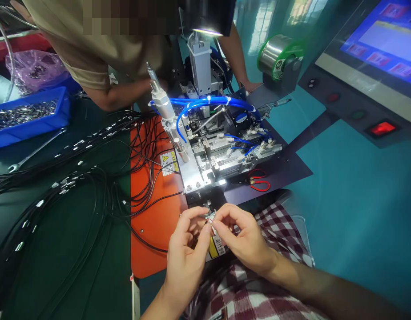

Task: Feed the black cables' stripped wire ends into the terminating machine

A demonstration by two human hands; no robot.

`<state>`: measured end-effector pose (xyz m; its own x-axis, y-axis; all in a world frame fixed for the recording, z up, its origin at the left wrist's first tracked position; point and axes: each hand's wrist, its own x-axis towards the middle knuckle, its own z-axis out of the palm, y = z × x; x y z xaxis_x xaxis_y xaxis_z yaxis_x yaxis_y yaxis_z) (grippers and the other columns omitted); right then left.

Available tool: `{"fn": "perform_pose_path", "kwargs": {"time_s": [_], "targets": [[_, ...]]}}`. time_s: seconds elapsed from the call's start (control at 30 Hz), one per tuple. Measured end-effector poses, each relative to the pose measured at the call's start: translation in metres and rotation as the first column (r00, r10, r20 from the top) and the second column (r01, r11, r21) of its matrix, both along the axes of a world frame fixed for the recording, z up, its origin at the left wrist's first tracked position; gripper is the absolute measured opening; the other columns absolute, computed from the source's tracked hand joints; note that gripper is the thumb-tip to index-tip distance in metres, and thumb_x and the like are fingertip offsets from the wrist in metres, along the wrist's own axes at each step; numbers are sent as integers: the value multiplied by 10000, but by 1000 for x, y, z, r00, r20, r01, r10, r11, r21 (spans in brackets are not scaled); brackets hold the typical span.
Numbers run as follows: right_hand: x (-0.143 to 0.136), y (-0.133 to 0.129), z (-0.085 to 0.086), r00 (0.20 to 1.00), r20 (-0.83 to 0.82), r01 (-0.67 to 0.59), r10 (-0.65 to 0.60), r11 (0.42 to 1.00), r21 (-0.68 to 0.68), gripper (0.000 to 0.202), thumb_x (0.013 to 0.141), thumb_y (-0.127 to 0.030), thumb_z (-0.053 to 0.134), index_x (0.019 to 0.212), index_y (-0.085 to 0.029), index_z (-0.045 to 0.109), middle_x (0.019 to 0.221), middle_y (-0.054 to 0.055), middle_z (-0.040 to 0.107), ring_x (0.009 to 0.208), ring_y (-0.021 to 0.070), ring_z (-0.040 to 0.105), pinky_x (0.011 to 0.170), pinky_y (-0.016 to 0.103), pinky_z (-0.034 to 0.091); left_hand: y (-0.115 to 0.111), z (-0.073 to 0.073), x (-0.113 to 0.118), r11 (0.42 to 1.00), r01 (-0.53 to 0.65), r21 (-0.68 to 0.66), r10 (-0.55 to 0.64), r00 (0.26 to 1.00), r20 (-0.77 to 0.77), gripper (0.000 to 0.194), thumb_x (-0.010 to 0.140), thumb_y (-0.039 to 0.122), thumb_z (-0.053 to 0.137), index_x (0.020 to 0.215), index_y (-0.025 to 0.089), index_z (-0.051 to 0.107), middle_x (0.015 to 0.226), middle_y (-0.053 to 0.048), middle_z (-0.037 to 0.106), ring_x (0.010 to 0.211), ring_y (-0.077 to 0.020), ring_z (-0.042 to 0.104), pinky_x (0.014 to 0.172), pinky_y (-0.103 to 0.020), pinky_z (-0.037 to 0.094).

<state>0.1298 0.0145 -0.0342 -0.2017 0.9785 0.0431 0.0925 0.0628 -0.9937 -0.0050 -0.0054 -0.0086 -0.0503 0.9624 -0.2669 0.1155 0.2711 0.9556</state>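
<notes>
My left hand and my right hand meet at the front of a benchtop machine with metal cylinders and blue air tubes. Between their pinched thumbs and forefingers are thin red and white wires, partly hidden by the fingertips. A black cable runs in from the left and passes out of sight behind my left hand. Just below the fingertips sits a white and yellow label on the machine.
Bundled black cables with metal ends cover the bench at left, near a wrench and a blue bin of small metal parts. Red-handled snips lie right of the machine. A solder spool, a control screen and another person are beyond.
</notes>
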Motion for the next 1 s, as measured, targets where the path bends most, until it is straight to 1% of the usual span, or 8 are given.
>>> {"fn": "perform_pose_path", "kwargs": {"time_s": [0.1, 0.27, 0.37, 0.47, 0.6, 0.73, 0.87, 1.0], "targets": [[3, 2, 0, 1000, 24, 5, -6, 999, 48, 131, 867, -213, 547, 739, -185, 555, 705, -2, 551, 611, 116, 505, 564, 241, 418, 6, 5, 1, 997, -18, -78, 24, 997, 71, 251, 775, 362, 668, 955, 206, 589, 708, 27, 577, 542, -95, 508, 496, -197, 403], [2, 1, 2, 998, 56, -11, 7, 997, 75, 133, 850, -192, 557, 717, -184, 548, 690, -5, 545, 615, 120, 514, 580, 243, 420, 8, 4, 4, 975, -112, -191, 155, 961, 230, 204, 762, 356, 690, 798, 179, 594, 520, 58, 487, 475, -76, 423, 462, -181, 334], [-5, -2, 1, 996, 93, -4, 0, 999, 48, 140, 845, -179, 549, 706, -181, 535, 680, -5, 547, 609, 118, 516, 586, 244, 421, 8, 0, 6, 960, -157, -234, 232, 910, 344, 206, 739, 326, 715, 740, 158, 596, 540, 59, 480, 475, -47, 361, 476, -166, 309], [-8, -4, -1, 993, 119, -1, -2, 1000, 23, 146, 854, -184, 537, 708, -174, 542, 678, -3, 559, 603, 115, 520, 589, 244, 420, 9, -1, 6, 951, -174, -256, 264, 888, 378, 216, 718, 307, 732, 690, 137, 601, 586, 41, 505, 491, -39, 342, 482, -165, 295], [1, 1, -1, 990, 105, -85, 91, 995, -56, 91, 846, -204, 573, 769, -169, 605, 721, 4, 605, 632, 117, 543, 604, 238, 430, 10, 0, 3, 950, -127, -286, 233, 897, 375, 223, 744, 327, 716, 705, 134, 611, 495, 58, 443, 476, -44, 315, 492, -171, 289], [14, 13, 1, 996, 30, -78, 85, 980, -182, 85, 833, -236, 589, 809, -164, 628, 685, -6, 588, 584, 106, 520, 543, 222, 413, 9, 0, 0, 943, -63, -327, 197, 899, 392, 225, 779, 351, 684, 746, 143, 606, 433, 75, 394, 449, -49, 305, 483, -178, 281], [17, 25, 5, 981, -148, -173, 128, 922, -348, 133, 818, -277, 600, 787, -148, 608, 655, -15, 559, 526, 90, 499, 507, 212, 410, 7, -2, -2, 949, -33, -313, 155, 914, 375, 217, 794, 339, 677, 752, 138, 606, 446, 68, 414, 458, -46, 316, 489, -176, 277], [17, 29, 5, 951, -249, -270, 182, 879, -392, 160, 798, -294, 630, 768, -140, 601, 694, -2, 578, 520, 79, 492, 503, 208, 410, 7, -2, -2, 952, 4, -305, 123, 911, 395, 196, 814, 328, 661, 784, 142, 605, 453, 70, 422, 449, -39, 323, 496, -174, 277]]}}
